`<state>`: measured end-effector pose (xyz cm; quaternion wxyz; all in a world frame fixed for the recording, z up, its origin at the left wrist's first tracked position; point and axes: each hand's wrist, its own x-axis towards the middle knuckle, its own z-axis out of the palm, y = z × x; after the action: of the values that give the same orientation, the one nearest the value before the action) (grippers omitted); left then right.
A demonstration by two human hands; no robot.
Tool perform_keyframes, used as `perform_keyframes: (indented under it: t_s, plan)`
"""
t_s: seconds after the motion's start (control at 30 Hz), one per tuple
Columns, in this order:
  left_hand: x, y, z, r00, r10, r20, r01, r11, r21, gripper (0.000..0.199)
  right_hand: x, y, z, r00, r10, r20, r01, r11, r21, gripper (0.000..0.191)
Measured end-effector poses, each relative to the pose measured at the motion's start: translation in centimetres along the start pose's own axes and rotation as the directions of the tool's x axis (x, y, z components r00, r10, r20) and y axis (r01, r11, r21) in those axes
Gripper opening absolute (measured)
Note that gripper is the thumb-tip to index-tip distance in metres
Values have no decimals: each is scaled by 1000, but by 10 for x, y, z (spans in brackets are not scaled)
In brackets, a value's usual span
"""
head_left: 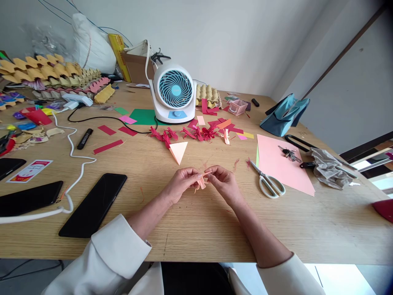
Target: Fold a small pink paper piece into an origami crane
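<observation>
Between my two hands is a small piece of fringed peach paper [201,182], its cut strips hanging down. My left hand [184,182] pinches one side of it between thumb and fingers. On the other side, my right hand [223,183] pinches the paper's rolled end. Just beyond my hands lies a folded pale peach paper triangle [179,151]. Behind that is a row of dark red fringed paper pieces [196,133], with one peach fringed piece [226,137] at its right end. White-handled scissors [267,182] rest to the right of my right hand.
A white fan [175,92] stands at the back on green paper [139,116]. To the left lie a black phone [93,205], a marker [85,139] and a white cable [72,143]. Pink sheets [282,164] with keys [290,154] and a blue bag [284,116] are at right.
</observation>
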<state>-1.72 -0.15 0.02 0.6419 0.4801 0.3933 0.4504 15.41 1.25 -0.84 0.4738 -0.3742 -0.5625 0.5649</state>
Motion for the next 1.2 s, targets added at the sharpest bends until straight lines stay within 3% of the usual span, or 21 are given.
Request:
perform_keyframes:
  t_s: [0.3, 0.6, 0.83, 1.0, 1.2]
  plan:
    - [0, -2, 0, 1000, 21, 10, -21, 1000, 14, 33, 0, 1, 0, 1000, 1, 2, -1, 1000, -4, 28]
    - [1, -1, 3, 989, 144, 8, -143, 965, 219, 32, 0, 12, 1, 997, -48, 61, 50, 999, -21, 24]
    - [-1, -5, 6, 995, 87, -51, -84, 994, 70, 34, -4, 8, 1, 982, -188, 20, 188, 959, -214, 13]
    - [0, -6, 4, 978, 204, -49, -194, 967, 166, 32, -6, 3, 1, 974, -226, 28, 226, 940, -255, 12]
    - [0, -6, 4, 965, 261, -40, -249, 950, 188, 29, -5, 8, 1, 974, -228, -8, 218, 940, -262, 13]
